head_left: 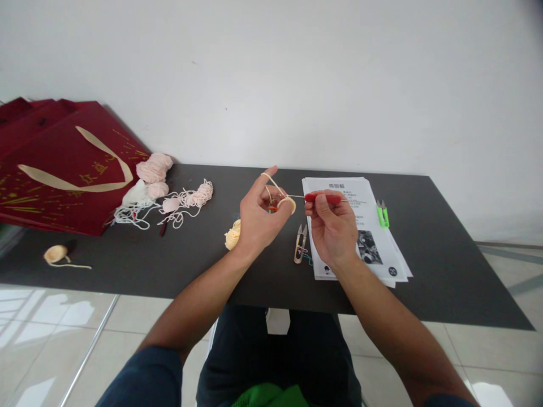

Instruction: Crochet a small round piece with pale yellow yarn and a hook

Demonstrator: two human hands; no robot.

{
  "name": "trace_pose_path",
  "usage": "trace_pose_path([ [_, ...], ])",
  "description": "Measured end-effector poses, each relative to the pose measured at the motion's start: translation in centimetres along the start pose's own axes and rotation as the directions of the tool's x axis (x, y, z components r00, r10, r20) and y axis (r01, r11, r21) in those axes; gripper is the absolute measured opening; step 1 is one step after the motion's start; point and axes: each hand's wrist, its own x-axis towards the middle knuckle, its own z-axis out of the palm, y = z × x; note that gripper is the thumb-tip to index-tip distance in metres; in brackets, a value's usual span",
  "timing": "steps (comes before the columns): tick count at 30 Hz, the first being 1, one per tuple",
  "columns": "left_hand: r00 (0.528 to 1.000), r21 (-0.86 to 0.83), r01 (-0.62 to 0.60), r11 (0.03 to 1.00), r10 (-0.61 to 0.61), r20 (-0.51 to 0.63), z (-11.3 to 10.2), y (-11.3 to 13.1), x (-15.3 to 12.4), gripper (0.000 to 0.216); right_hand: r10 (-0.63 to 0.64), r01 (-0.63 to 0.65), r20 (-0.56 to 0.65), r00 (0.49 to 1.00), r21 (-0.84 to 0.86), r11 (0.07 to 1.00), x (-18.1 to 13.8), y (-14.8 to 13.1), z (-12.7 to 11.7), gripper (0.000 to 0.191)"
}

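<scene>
Above the middle of the dark table [449, 271], two hands are held close together, the forearms crossing over the near edge. The left hand [265, 212] is partly closed, thumb and fingers pinching a small cream piece [291, 204], its index finger raised with yarn [275, 184] over it; an orange bit [272, 208] shows between the fingers (too small to make out). The right hand [333, 226] is curled around the red handle of a hook [313, 198], the thin shaft pointing left to the piece; whether its tip sits in a stitch, I cannot tell. Beneath the right hand lie papers [363, 219], with metal snips [301, 244] just off their left edge and green snips [382, 214] at the right; beyond, tabletop runs on to the right edge, giving that side more room. A yellow ball [233, 234] is partly hidden by the left wrist. Farther left, pink yarn [155, 168] and white yarn [134, 198] lie by the red bags [63, 169], which crowd that end, and a cream cup shape [55, 254] with a loose tail sits near the front edge.
</scene>
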Motion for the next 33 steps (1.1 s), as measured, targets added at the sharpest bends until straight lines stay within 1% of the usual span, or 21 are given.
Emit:
trace_pose_path([
  [3, 1.000, 0.007, 0.001, 1.000, -0.001, 0.012, -0.03, 0.16, -0.01, 0.062, 0.032, -0.032, 0.000, 0.999, 0.014, 0.999, 0.07, -0.09, 0.02, 0.017],
  [5, 1.000, 0.005, 0.001, 1.000, -0.001, 0.005, -0.04, 0.10, 0.02, 0.060, 0.046, -0.047, 0.010, 0.999, 0.029, 0.998, 0.08, -0.21, 0.08, 0.017],
  [11, 0.999, 0.018, -0.030, 0.999, 0.031, -0.042, -0.07, -0.28, 0.08, 0.070, 0.036, -0.036, 0.001, 0.999, 0.032, 0.999, 0.03, -0.32, 0.20, 0.018],
  [17, 0.999, -0.036, 0.016, 0.999, -0.017, -0.033, 0.03, -0.32, 0.11, 0.081, 0.013, -0.013, -0.008, 1.000, 0.015, 1.000, 0.10, -0.30, 0.00, 0.021],
  [20, 0.999, -0.056, 0.037, 0.998, -0.039, -0.029, 0.06, -0.22, 0.16, 0.084, -0.031, 0.031, 0.016, 0.999, 0.020, 0.999, 0.18, -0.47, -0.15, 0.021],
  [26, 0.999, -0.061, 0.041, 0.997, -0.043, -0.029, 0.08, 0.04, 0.18, 0.086, -0.125, 0.126, 0.053, 0.991, -0.018, 0.992, 0.28, -0.73, -0.35, 0.021],
  [33, 0.997, -0.064, 0.056, 0.996, -0.059, -0.049, 0.16, 0.37, 0.15, 0.087, -0.257, 0.262, 0.069, 0.964, -0.084, 0.961, 0.16, -0.40, -0.75, 0.015],
])
